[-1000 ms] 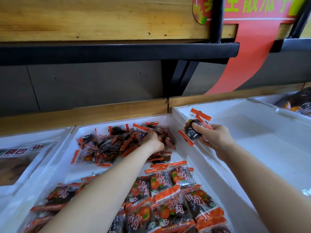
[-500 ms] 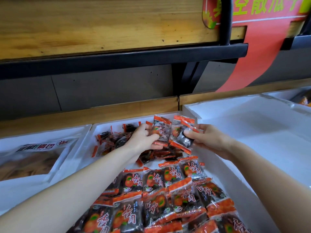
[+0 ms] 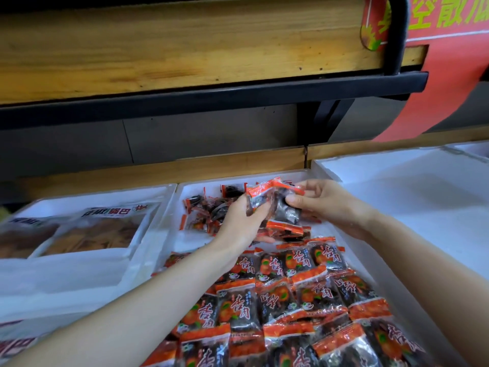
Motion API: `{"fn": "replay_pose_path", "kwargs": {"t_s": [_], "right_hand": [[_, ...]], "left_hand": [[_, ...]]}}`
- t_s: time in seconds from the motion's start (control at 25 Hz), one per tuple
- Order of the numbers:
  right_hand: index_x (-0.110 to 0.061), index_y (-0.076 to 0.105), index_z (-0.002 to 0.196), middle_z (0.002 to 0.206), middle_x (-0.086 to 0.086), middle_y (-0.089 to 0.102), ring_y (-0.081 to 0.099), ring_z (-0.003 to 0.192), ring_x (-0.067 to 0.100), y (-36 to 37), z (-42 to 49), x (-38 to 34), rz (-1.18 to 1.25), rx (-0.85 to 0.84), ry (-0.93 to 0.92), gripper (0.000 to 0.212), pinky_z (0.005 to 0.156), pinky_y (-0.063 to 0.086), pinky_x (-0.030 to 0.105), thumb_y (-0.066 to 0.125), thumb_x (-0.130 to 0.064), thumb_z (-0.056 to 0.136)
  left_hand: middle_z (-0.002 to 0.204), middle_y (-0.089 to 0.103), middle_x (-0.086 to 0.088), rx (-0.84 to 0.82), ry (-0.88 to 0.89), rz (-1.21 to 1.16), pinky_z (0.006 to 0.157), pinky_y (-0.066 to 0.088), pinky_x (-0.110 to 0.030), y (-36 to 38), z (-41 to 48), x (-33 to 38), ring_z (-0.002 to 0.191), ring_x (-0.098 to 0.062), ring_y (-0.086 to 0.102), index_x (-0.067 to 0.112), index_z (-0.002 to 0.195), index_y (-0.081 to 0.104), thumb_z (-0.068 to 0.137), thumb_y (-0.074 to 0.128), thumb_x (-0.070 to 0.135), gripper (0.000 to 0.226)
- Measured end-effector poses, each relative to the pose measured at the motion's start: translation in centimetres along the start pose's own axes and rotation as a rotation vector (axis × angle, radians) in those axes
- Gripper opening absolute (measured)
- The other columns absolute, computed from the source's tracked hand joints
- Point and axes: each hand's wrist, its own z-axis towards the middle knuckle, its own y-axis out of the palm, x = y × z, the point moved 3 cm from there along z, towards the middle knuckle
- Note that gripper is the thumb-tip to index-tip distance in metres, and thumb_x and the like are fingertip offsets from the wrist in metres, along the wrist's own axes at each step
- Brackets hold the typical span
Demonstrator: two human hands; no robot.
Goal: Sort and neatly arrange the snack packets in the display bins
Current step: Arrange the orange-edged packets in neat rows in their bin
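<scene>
Small orange-and-black snack packets fill the middle white bin (image 3: 182, 190). Neat rows of packets (image 3: 291, 292) cover its near part, and a loose heap (image 3: 203, 210) lies at its far end. Both hands meet above the far end on a small bunch of packets (image 3: 275, 205). My left hand (image 3: 238, 223) grips the bunch from the left, fingers curled around it. My right hand (image 3: 325, 205) pinches the bunch from the right with thumb and fingers.
A left bin (image 3: 87, 276) holds large clear bags of pale snacks (image 3: 87, 231). At the right is a white bin (image 3: 397, 186) showing only its bare floor. A wooden shelf with a black rail (image 3: 211, 94) overhangs the back, and a red banner (image 3: 455, 75) hangs at the right.
My right hand carried its packet from over the right bin's wall to the middle bin. My left hand lifted packets out of the heap, and both now hold one bunch together.
</scene>
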Motion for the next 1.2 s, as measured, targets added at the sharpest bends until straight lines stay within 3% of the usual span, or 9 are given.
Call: {"fn": "replay_pose_path", "kwargs": {"t_s": [0.12,0.24,0.36,0.52,0.72,0.8,0.96,1.12,1.2], "right_hand": [[-0.014,0.059,0.082,0.067,-0.001,0.071,0.068,0.062,0.011,0.6,0.0,-1.3,-0.053,0.220,-0.134,0.013,0.055,0.050,0.020,0.071,-0.016,0.080],[-0.019,0.049,0.071,0.077,-0.004,0.069,0.067,0.073,0.013,2.1,-1.0,-2.9,-0.241,0.423,-0.406,0.027,0.069,0.053,0.029,0.076,-0.014,0.075],[-0.018,0.051,0.072,0.097,-0.008,0.067,0.064,0.095,0.002,5.7,-3.9,-3.4,-0.420,0.253,-0.616,0.026,0.084,0.054,0.030,0.075,-0.008,0.075],[-0.009,0.056,0.080,0.112,0.000,0.063,0.049,0.114,-0.011,7.9,-7.7,-4.2,-0.672,0.149,-0.829,0.013,0.090,0.046,0.018,0.068,-0.006,0.081],[-0.026,0.054,0.082,0.136,-0.024,0.043,0.043,0.124,-0.006,10.1,-11.7,-4.7,-0.682,-0.048,-0.708,0.014,0.100,0.035,0.011,0.064,-0.037,0.082],[-0.033,0.052,0.087,0.127,-0.027,0.046,0.045,0.119,-0.008,10.5,-12.9,-5.5,-0.552,0.046,-0.602,0.021,0.096,0.036,0.008,0.066,-0.045,0.076],[-0.030,0.056,0.100,0.095,-0.011,0.062,0.059,0.087,0.003,10.0,-13.8,-6.6,-0.367,0.176,-0.252,0.026,0.073,0.048,0.011,0.070,-0.035,0.078],[-0.019,0.065,0.091,0.088,0.003,0.068,0.061,0.077,0.009,9.3,-15.6,-7.3,-0.296,0.170,-0.138,0.019,0.059,0.045,0.007,0.070,-0.034,0.080],[-0.020,0.062,0.087,0.085,0.002,0.068,0.062,0.075,0.008,8.8,-16.2,-7.2,-0.275,0.158,-0.091,0.018,0.061,0.044,0.010,0.071,-0.034,0.080]], "left_hand": [[0.111,0.063,0.002,0.104,-0.040,0.022,0.064,0.058,-0.024,-2.2,-1.3,-0.2,0.082,-0.015,0.069,0.020,0.113,0.056,0.100,0.049,0.023,0.015],[0.111,0.062,-0.001,0.107,-0.157,-0.112,0.085,0.056,-0.043,-3.8,-2.8,-0.3,0.098,-0.022,0.066,0.019,0.106,0.057,0.099,0.051,0.023,0.010],[0.106,0.067,-0.011,0.080,-0.204,-0.421,0.068,0.061,-0.041,-4.2,-5.3,0.9,0.080,-0.019,0.071,0.009,0.110,0.056,0.099,0.047,0.010,0.014],[0.103,0.071,-0.017,0.063,-0.213,-0.691,0.058,0.060,-0.040,-4.6,-8.5,2.2,0.081,-0.026,0.071,0.005,0.121,0.054,0.099,0.046,0.011,0.025],[0.104,0.072,-0.011,-0.021,-0.131,-0.548,0.067,0.058,-0.038,-5.0,-12.7,3.0,0.085,-0.023,0.070,0.012,0.121,0.059,0.094,0.056,0.017,0.028],[0.102,0.073,-0.011,-0.005,-0.089,-0.510,0.073,0.059,-0.041,-5.3,-13.9,3.5,0.089,-0.026,0.071,0.011,0.119,0.057,0.093,0.057,0.016,0.026],[0.106,0.072,-0.005,0.072,-0.033,-0.365,0.077,0.058,-0.039,-5.3,-15.6,4.3,0.095,-0.022,0.070,0.015,0.117,0.055,0.088,0.064,0.020,0.030],[0.117,0.066,0.008,0.135,-0.024,-0.108,0.097,0.050,-0.042,-4.7,-16.9,4.8,0.110,-0.013,0.062,0.026,0.120,0.054,0.077,0.075,0.042,0.051],[0.109,0.068,0.011,0.149,0.016,-0.049,0.093,0.052,-0.036,-4.2,-17.2,5.4,0.103,-0.009,0.064,0.028,0.113,0.057,0.081,0.073,0.034,0.036]]}}
